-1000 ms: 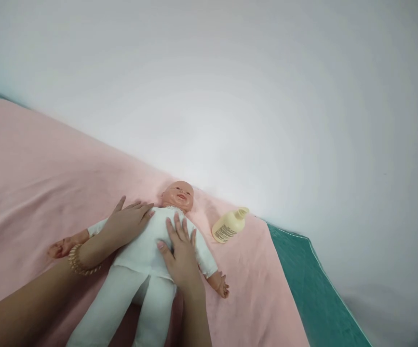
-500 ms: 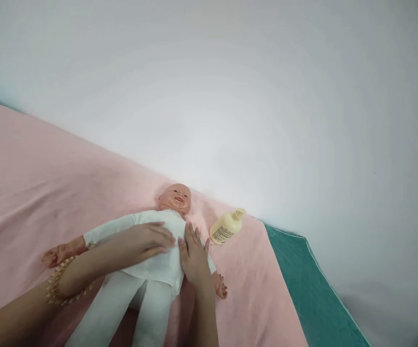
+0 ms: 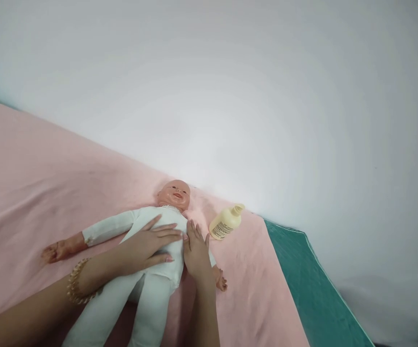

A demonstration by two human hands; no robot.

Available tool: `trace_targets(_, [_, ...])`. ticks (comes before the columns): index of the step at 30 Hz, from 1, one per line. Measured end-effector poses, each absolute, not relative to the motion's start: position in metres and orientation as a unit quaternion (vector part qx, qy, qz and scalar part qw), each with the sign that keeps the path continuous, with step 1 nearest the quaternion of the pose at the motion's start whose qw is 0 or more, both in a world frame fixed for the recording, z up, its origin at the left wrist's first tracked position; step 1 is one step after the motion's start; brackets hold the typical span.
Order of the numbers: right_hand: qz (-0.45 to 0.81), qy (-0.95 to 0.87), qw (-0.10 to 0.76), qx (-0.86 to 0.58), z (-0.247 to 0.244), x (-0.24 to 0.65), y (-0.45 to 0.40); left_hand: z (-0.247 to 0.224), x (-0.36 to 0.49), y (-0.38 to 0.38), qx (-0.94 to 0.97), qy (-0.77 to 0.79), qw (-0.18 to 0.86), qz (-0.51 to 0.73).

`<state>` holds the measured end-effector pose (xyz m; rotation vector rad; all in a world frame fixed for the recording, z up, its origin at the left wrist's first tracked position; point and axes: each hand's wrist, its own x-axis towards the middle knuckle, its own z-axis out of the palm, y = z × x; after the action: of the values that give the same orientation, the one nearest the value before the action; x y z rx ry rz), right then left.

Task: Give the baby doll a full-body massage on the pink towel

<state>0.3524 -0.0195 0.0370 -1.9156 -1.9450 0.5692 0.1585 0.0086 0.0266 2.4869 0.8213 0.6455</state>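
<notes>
A baby doll (image 3: 154, 289) with a white cloth body lies on its back, its head toward the wall. My left hand (image 3: 147, 248) rests across the doll's belly and chest, palm down, fingers spread and open. Against the doll's side on the right, my right hand (image 3: 197, 250) lies with its fingers stretched out, open. Just beyond the right hand stands a pale yellow pump bottle (image 3: 225, 224) with dark print on its side. A beaded bracelet (image 3: 76, 284) circles my left wrist. Parts of the doll's torso and its arm on the right are hidden by my hands.
A pink cloth (image 3: 49, 168) with some creases lies under the doll and bottle. A green surface (image 3: 303, 270) shows past the cloth's right edge. Behind everything rises a plain white wall (image 3: 209, 86).
My left hand has slid a little to the right over the doll's torso, and its fingers have spread wider. The right hand stays nearly in place. The view has shifted slightly.
</notes>
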Motion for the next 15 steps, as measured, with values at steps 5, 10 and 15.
trace_targets(5, [0.203,-0.687,0.172,-0.677,0.039,0.352,-0.02,0.01,0.153,0.024,0.893,0.363,0.126,0.234])
trace_targets(10, [0.191,-0.701,0.178,-0.664,0.048,0.344,-0.025,-0.002,0.154,0.029,0.856,0.432,0.073,0.276])
trace_targets(15, [0.251,-0.783,0.187,-0.537,0.065,0.323,-0.043,-0.013,0.147,0.041,0.803,0.525,0.016,0.28])
